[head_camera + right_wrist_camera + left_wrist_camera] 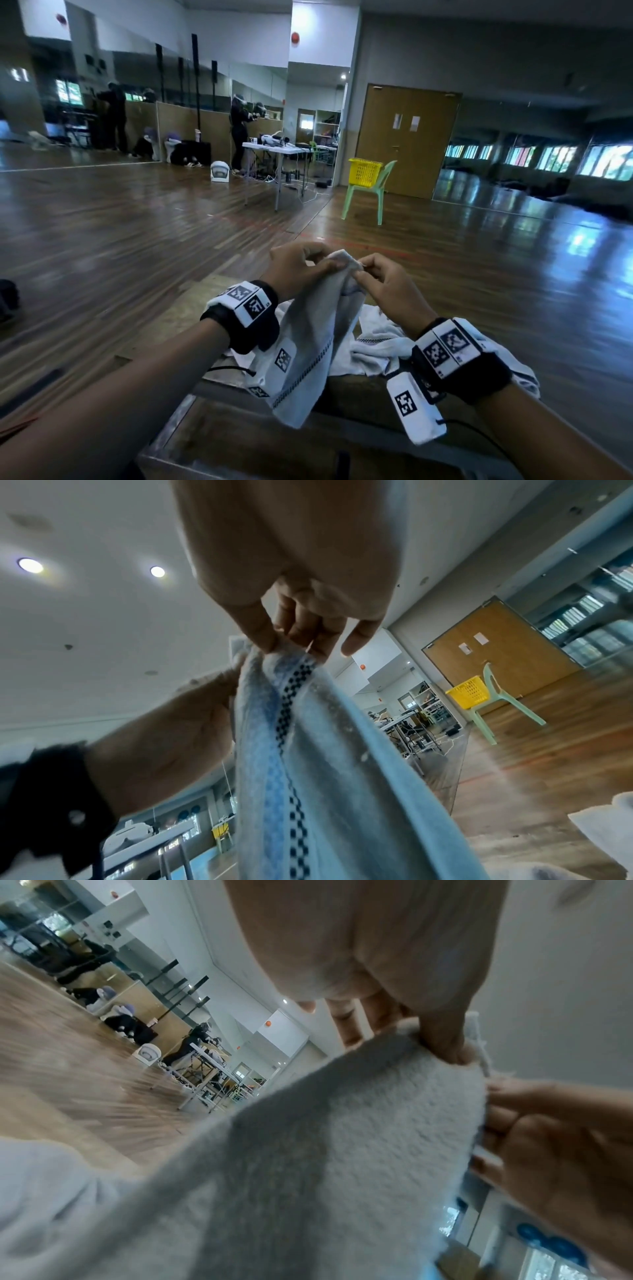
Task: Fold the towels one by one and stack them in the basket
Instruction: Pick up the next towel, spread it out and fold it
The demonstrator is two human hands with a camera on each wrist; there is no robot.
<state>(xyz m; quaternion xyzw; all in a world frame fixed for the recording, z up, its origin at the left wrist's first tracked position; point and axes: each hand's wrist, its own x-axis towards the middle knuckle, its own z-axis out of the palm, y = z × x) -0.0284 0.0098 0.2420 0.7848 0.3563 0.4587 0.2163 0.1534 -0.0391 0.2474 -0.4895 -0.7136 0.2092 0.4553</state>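
Both hands are up at chest height over the table (191, 301), pinching the top of one towel (308, 346): the left hand (298, 267) and right hand (383, 284) almost touch at one bunched corner. To fold well, I'd slide the hands apart along the edge to find both corners. The towel hangs long-axis down, its checked border (291, 723) running vertically. More towels (376, 342) lie just right. A yellow basket (364, 171) sits far off.

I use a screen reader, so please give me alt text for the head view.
Both hands, the left hand and right hand, pinch the top edge of a white towel hanging above more towels on a table.
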